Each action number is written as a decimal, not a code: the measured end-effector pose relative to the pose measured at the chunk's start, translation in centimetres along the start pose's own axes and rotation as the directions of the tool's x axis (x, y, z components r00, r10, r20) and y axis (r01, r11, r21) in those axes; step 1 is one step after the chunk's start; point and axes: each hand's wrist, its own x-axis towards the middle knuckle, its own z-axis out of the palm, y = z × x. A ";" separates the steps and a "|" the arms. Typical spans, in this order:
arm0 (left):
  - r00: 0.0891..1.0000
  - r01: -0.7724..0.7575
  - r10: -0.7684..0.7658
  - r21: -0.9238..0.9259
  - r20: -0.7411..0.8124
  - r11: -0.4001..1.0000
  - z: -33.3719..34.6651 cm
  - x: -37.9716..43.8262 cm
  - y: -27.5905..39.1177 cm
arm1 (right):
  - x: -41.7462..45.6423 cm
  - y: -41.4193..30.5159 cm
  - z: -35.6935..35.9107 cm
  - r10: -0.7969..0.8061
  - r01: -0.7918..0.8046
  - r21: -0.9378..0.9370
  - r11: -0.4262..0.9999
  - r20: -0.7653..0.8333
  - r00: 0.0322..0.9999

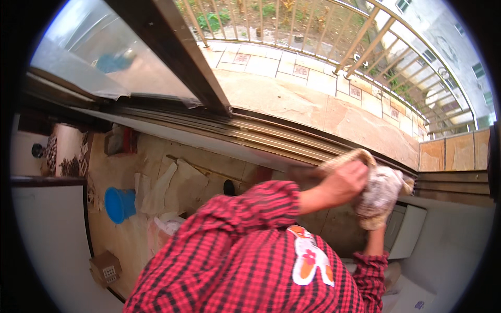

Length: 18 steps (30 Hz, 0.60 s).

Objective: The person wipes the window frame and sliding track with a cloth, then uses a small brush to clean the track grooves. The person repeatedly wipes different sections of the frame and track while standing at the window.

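My left hand (348, 182) is bare and closed on a beige cloth or knitted glove (364, 155); its exact kind is blurred. Right beside it, my right hand (377, 193) wears a stained whitish work glove with a tan cuff. The fingers of that gloved hand point away from me, and whether they grip anything is hidden. Both hands are close together over the right end of a brown metal sliding-window track (274, 137). Part of the cloth lies against or just above the track; I cannot tell which.
A framed glass pane (148, 58) stands at the left of the track. Outside are a stone ledge (282, 96) and a metal railing (289, 27). Below, indoors, are a blue bucket (117, 205), a cardboard box (105, 268), torn sheets (160, 189) and a white cabinet-like unit (407, 231).
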 end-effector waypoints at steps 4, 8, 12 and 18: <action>0.999 -0.016 0.016 0.002 0.034 1.000 2.1 1.8 1.8 | -2.9 8.1 -1.3 0.362 -0.336 -0.140 0.931 0.246 0.899; 0.993 0.115 -0.113 0.162 -0.017 0.980 -1.0 -4.2 -1.1 | 4.5 -0.1 -5.3 0.598 -0.423 0.629 0.652 -0.083 0.797; 0.917 0.397 -0.357 0.298 -0.180 0.868 -8.6 -9.8 -5.6 | 10.8 -5.6 -6.7 -0.051 0.080 0.474 0.877 -0.074 0.996; 0.916 0.400 -0.346 0.389 -0.205 0.830 -18.4 -12.3 -11.3 | 8.6 -15.9 11.1 -0.279 0.089 0.444 0.892 0.384 0.880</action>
